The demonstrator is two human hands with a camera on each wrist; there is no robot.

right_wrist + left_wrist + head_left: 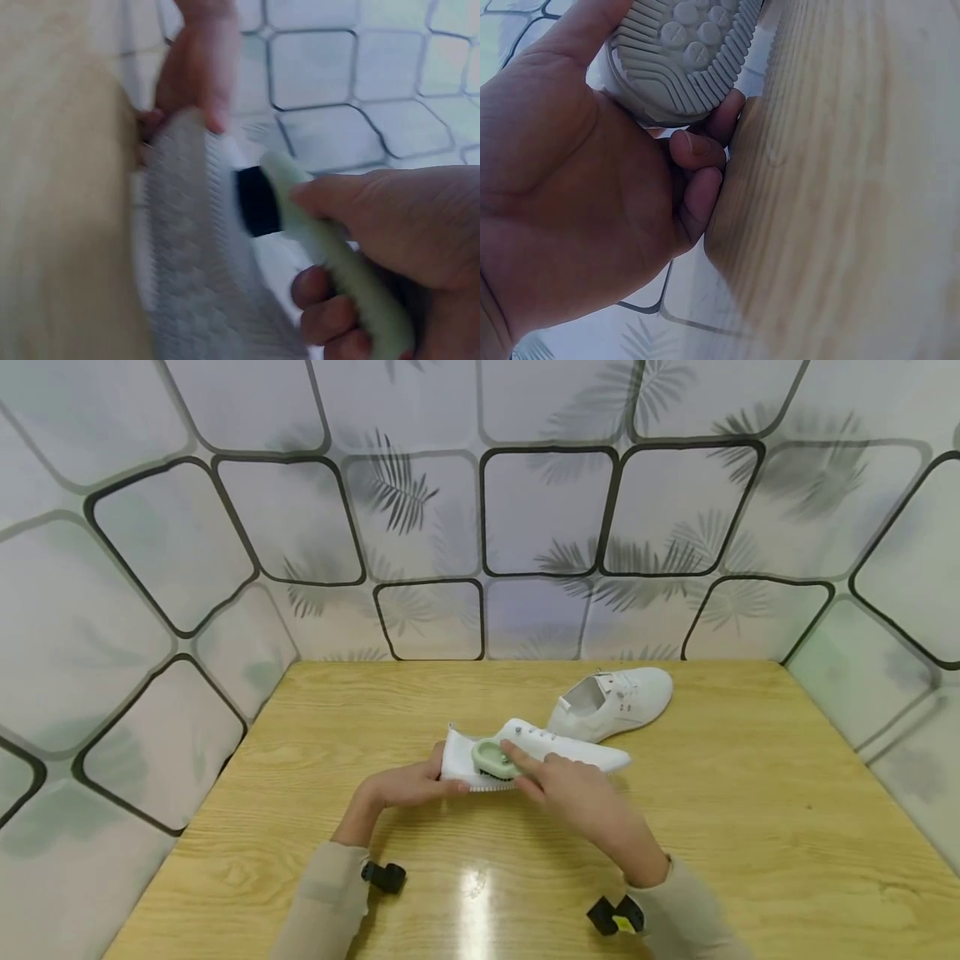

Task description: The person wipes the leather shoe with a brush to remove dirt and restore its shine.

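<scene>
A white sneaker (573,750) is tipped on its side above the table, its ridged sole (184,247) turned toward the person. My left hand (411,783) grips its heel end, thumb along the sole edge and fingers behind; the left wrist view shows the studded sole (694,64) between thumb and fingers. In my right hand (581,797) is a pale green brush (491,758), its handle (360,292) wrapped by curled fingers and the index finger laid along its back. The dark bristles (257,201) meet the shoe's side near the heel.
A second white sneaker (618,702) stands upright just behind the held one, toe pointing right. The wooden table (750,827) reaches back to a patterned cloth wall (420,552), with similar cloth on both sides. Small black devices (386,877) sit on the wrists.
</scene>
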